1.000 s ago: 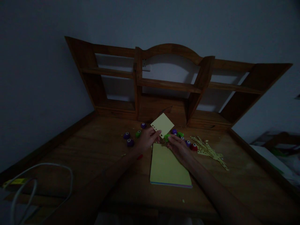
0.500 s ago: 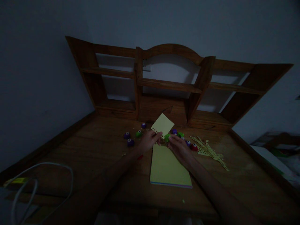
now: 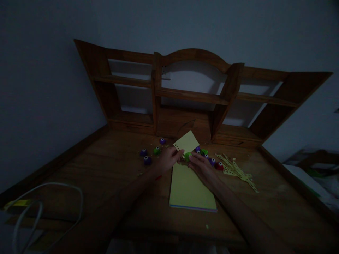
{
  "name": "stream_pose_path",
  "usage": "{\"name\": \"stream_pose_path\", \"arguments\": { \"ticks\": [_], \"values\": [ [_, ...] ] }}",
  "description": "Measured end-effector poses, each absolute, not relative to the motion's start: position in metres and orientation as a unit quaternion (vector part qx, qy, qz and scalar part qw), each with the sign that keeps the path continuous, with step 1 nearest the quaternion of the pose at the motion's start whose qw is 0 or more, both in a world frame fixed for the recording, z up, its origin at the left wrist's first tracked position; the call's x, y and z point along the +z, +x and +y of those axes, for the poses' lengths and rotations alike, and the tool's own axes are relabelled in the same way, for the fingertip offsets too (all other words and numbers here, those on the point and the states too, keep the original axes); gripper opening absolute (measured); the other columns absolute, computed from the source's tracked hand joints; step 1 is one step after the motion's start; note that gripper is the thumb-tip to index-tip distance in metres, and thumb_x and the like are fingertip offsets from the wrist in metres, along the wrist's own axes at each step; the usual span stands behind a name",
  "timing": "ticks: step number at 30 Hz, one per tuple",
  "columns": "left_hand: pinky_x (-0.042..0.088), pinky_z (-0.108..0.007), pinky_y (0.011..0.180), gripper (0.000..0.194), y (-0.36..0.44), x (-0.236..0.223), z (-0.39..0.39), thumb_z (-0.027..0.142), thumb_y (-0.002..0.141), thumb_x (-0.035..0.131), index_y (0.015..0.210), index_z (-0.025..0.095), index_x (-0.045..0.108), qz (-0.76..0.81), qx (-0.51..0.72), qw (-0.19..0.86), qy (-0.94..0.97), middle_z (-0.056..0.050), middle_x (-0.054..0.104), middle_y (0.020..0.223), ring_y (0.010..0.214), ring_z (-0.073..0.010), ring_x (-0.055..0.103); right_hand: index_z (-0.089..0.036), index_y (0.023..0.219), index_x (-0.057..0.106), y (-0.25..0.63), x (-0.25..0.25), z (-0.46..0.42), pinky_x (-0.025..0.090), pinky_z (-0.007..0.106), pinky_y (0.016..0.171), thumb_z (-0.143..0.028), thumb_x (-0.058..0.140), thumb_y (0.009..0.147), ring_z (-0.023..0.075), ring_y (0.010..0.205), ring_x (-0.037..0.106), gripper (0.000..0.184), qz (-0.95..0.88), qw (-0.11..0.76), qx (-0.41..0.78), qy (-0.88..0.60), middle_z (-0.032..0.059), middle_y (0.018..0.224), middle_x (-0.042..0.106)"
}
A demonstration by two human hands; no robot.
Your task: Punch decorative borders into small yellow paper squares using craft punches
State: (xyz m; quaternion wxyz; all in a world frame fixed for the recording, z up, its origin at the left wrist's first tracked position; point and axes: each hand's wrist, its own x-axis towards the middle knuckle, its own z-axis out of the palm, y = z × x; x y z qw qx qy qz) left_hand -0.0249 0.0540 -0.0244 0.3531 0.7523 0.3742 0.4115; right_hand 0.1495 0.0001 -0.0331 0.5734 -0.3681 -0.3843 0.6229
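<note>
My left hand (image 3: 166, 160) is closed on a small yellow paper sheet (image 3: 186, 142) with a row of punched holes along its left edge, held tilted above the desk. My right hand (image 3: 201, 166) grips a small green punch (image 3: 188, 156) against the sheet's lower edge. Both hands hover over the far end of a yellow paper pad (image 3: 190, 188) lying on the wooden desk (image 3: 106, 176).
Purple and green small punches (image 3: 147, 160) lie left of the hands; more, including a red one (image 3: 219, 165), lie right. Yellow punched strips (image 3: 237, 171) are scattered further right. A wooden shelf unit (image 3: 190, 95) stands behind. White cables (image 3: 39, 204) lie at the near left.
The held sheet has tilted down and shifted slightly right, closer to the green punch. Both hands stay in nearly the same place.
</note>
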Motion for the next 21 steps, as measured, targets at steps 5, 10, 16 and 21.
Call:
{"name": "stream_pose_path", "arguments": {
  "ticks": [5, 10, 16, 21],
  "values": [
    [0.041, -0.022, 0.053, 0.038, -0.025, -0.027, 0.055, 0.045, 0.088, 0.048, 0.071, 0.014, 0.059, 0.347, 0.398, 0.374, 0.762, -0.002, 0.061, 0.06, 0.056, -0.0133, 0.057, -0.018, 0.081, 0.068, 0.15, -0.035, 0.001, 0.041, 0.023, 0.064, -0.023, 0.074, 0.074, 0.0092, 0.067, 0.053, 0.01, -0.4, 0.57, 0.629, -0.346, -0.0008, 0.081, 0.061],
    [0.041, -0.022, 0.055, 0.037, -0.025, -0.027, 0.055, 0.044, 0.09, 0.047, 0.074, 0.013, 0.059, 0.337, 0.387, 0.388, 0.766, -0.002, 0.059, 0.062, 0.057, -0.0127, 0.056, -0.018, 0.079, 0.068, 0.15, -0.035, 0.0, 0.041, 0.024, 0.064, -0.024, 0.073, 0.075, 0.0102, 0.068, 0.053, 0.008, -0.418, 0.56, 0.63, -0.339, 0.0002, 0.079, 0.06],
    [0.043, -0.023, 0.056, 0.036, -0.024, -0.02, 0.049, 0.047, 0.091, 0.043, 0.084, 0.014, 0.058, 0.317, 0.398, 0.413, 0.755, -0.001, 0.058, 0.067, 0.059, -0.0121, 0.056, -0.019, 0.08, 0.068, 0.149, -0.035, 0.001, 0.042, 0.024, 0.067, -0.022, 0.073, 0.075, 0.0098, 0.07, 0.053, 0.008, -0.395, 0.577, 0.638, -0.323, -0.0007, 0.082, 0.06],
    [0.044, -0.023, 0.059, 0.031, -0.024, -0.017, 0.047, 0.045, 0.091, 0.045, 0.085, 0.016, 0.056, 0.31, 0.393, 0.416, 0.759, -0.001, 0.059, 0.07, 0.062, -0.0119, 0.057, -0.021, 0.082, 0.068, 0.15, -0.033, 0.0, 0.043, 0.023, 0.07, -0.019, 0.073, 0.075, 0.0092, 0.072, 0.054, 0.008, -0.361, 0.598, 0.644, -0.312, -0.0019, 0.081, 0.062]
  ]
}}
